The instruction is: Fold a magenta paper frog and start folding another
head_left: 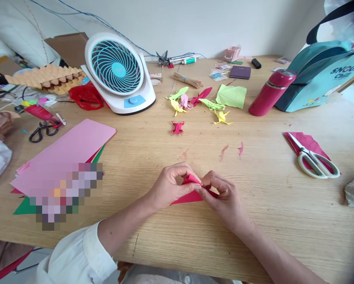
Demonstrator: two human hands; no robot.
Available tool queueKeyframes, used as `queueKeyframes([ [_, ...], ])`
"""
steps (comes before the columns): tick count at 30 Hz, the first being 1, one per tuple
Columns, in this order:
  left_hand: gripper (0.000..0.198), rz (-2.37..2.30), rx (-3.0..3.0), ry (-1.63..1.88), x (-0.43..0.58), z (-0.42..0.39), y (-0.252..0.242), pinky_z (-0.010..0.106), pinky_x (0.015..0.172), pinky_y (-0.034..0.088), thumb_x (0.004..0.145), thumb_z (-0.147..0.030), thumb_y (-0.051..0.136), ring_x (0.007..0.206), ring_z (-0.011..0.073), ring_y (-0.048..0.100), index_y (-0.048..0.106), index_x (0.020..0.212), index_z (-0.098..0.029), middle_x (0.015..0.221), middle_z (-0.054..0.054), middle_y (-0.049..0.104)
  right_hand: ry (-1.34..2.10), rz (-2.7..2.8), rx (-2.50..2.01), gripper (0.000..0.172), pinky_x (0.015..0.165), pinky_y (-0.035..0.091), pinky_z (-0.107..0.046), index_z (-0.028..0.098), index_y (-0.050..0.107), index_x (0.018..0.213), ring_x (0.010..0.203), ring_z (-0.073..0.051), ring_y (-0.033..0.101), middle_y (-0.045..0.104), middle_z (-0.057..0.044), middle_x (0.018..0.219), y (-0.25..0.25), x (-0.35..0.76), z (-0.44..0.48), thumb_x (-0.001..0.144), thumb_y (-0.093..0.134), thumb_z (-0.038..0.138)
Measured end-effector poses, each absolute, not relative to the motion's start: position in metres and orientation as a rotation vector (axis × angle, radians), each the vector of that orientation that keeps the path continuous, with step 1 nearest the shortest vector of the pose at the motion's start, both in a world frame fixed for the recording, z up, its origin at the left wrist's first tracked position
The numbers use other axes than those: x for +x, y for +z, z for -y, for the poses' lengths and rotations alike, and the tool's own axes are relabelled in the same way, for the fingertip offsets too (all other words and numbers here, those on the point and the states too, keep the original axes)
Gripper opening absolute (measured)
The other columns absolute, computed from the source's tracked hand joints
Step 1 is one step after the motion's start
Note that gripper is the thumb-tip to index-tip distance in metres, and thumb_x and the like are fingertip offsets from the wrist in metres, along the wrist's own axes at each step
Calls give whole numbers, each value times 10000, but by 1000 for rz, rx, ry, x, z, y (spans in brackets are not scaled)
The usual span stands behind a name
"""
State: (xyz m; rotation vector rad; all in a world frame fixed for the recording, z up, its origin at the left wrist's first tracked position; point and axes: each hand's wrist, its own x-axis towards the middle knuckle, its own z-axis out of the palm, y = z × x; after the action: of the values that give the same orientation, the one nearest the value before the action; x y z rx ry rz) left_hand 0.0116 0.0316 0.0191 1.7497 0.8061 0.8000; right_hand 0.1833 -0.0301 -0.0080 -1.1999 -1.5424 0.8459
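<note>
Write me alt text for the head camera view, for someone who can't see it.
Left hand and right hand pinch a folded red paper over a wooden table. Behind lie small paper figures, a fan, scissors and pink sheets.

The folded paper is a deep pink-red sheet, creased into a flat, pointed triangular shape. It lies low over the near middle of the wooden table, its long lower edge resting on or just above the wood and running out to a sharp tip on the left. Its upper corner is lifted and pinched up into a small peak. Much of its right part is hidden.
</note>
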Motion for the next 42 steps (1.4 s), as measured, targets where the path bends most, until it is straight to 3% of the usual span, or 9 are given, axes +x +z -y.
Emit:
queueKeyframes([
  [20,129,-991,1710,732,13,-26,19,239,711,440,793,-251,735,737,135,597,697,732,-145,746,8,680,869,1461,-1259,104,597,431,-232,202,671,770,630,-113,551,603,11,707,-11,181,30,867,678,237],
  [31,168,-1020,1730,678,15,-23,21,222,633,408,784,-231,708,658,103,539,626,662,-150,689,-25,575,809,1552,-1267,159,591,404,-230,201,620,729,618,-103,526,570,23,695,-9,182,33,887,641,207],
  [42,147,-978,1612,755,16,-22,27,226,678,437,757,-219,755,695,114,578,667,665,-145,717,-1,630,827,1601,-1217,149,598,398,-231,206,602,755,630,-104,516,549,29,701,-10,184,32,901,629,200],
])
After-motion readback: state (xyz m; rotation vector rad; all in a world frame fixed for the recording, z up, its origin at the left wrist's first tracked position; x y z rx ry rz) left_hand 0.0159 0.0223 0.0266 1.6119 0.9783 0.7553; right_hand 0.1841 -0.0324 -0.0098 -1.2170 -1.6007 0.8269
